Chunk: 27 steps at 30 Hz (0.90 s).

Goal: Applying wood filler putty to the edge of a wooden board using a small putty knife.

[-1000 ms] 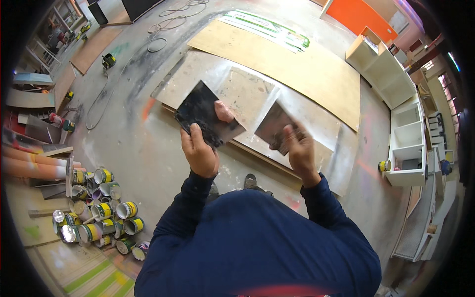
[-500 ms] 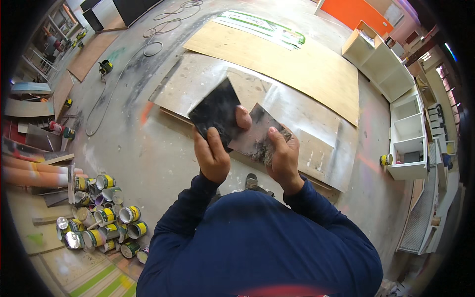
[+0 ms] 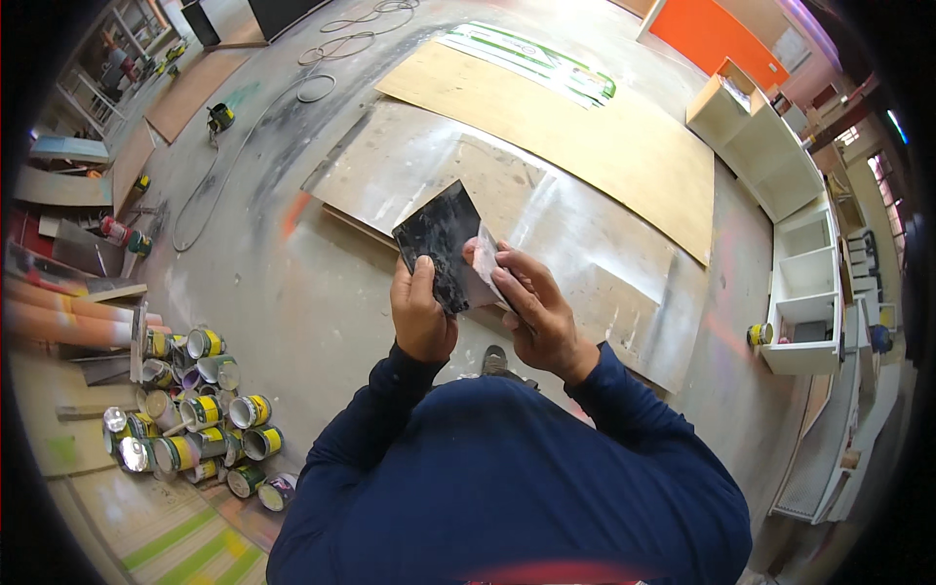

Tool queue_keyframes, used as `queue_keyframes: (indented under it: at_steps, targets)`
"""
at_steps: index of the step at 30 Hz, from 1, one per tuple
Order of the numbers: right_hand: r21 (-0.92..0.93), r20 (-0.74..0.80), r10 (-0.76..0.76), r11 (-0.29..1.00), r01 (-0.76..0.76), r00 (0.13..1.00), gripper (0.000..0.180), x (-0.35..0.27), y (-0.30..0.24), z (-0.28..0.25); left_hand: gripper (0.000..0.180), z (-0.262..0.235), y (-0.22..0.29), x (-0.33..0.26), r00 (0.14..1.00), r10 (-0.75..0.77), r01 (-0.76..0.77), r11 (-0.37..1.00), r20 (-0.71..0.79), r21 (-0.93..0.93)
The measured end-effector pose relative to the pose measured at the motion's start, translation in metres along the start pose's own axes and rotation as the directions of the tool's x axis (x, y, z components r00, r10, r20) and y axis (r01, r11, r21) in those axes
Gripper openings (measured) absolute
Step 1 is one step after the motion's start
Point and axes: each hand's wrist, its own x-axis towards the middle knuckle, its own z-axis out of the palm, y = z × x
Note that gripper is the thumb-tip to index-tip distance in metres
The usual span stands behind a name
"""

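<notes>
Boards (image 3: 575, 146) lie beyond as the left hand (image 3: 423, 320) pinches a plate (image 3: 436, 239) and the right hand (image 3: 541, 310) a scraper (image 3: 488, 257), apparently working putty (image 3: 470, 251), which next calls for steady pressure.

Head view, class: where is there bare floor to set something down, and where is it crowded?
Bare floor shows between the clustered cans and the flat boards; a narrower strip lies between those boards and the white shelves. The lower left is crowded with cans.

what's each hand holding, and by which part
The left hand holds the black plate by its lower left edge, thumb on its face. The right hand holds a second plate, tilted, by its right side; fingers hide the exact spot.
</notes>
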Motion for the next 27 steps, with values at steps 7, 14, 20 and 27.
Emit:
queue_keyframes:
  at_steps: [7, 14, 20, 27]
  targets:
    - [-0.267, 0.220, 0.183, 0.956, -0.121, 0.958, 0.064, -0.017, 0.014, -0.016, 0.030, -0.006, 0.005, -0.001, 0.990, 0.142, -0.139, 0.987, -0.025, 0.086]
    - [-0.472, 0.152, 0.180, 0.877, -0.089, 0.972, 0.052, -0.002, 0.002, -0.043, 0.030, -0.017, 0.010, 0.006, 0.944, 0.312, -0.222, 0.840, -0.106, 0.495]
    - [-0.463, 0.168, 0.132, 0.886, -0.040, 0.977, 0.051, 0.012, -0.021, -0.033, 0.031, -0.012, 0.002, -0.001, 0.875, 0.465, -0.408, 0.554, 0.137, 0.725]
    - [-0.285, 0.119, 0.125, 0.955, -0.087, 0.985, 0.062, 0.019, -0.018, -0.036, 0.033, -0.007, 0.007, -0.006, 0.970, 0.232, -0.235, 0.833, 0.069, 0.501]
